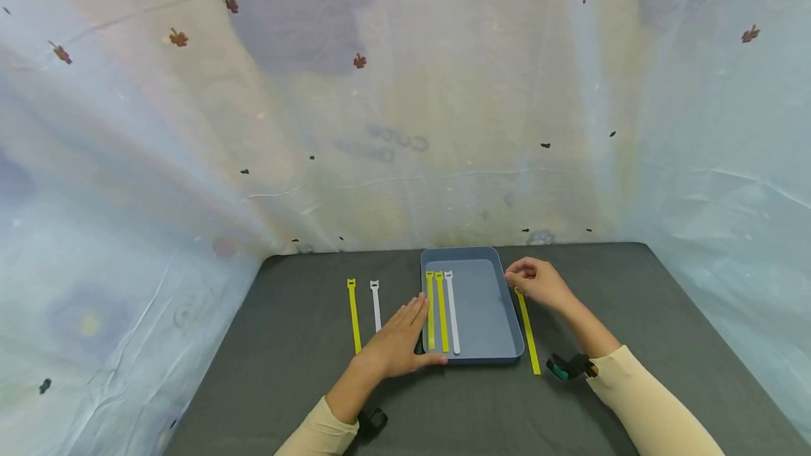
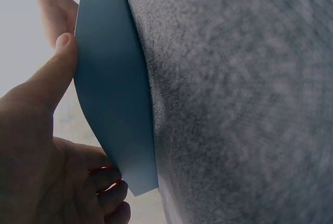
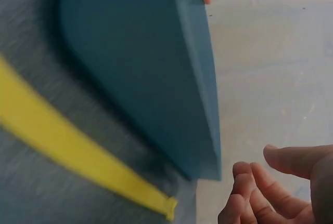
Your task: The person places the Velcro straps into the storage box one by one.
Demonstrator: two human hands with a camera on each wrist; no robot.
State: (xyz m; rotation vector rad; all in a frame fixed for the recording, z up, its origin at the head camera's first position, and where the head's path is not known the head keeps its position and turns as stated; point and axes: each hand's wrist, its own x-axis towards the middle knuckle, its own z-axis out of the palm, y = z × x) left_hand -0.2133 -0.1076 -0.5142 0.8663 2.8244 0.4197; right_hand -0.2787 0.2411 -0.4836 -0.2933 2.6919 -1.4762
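Observation:
A blue-grey tray (image 1: 484,308) lies on the dark cloth with two yellow cable ties (image 1: 441,312) and a white cable tie (image 1: 452,312) side by side in its left part. My left hand (image 1: 398,340) rests at the tray's front left corner, fingers along the left side and thumb (image 2: 63,52) on the front rim. To the right of the tray lies another yellow cable tie (image 1: 529,336). Near its slotted head hovers my right hand (image 1: 538,281). In the right wrist view, thumb and fingers (image 3: 268,193) are apart with nothing between them.
Left of the tray, a yellow cable tie (image 1: 354,315) and a white cable tie (image 1: 376,305) lie on the cloth, the white one's lower end hidden by my left hand. A patterned curtain (image 1: 405,125) hangs behind the table (image 1: 298,400).

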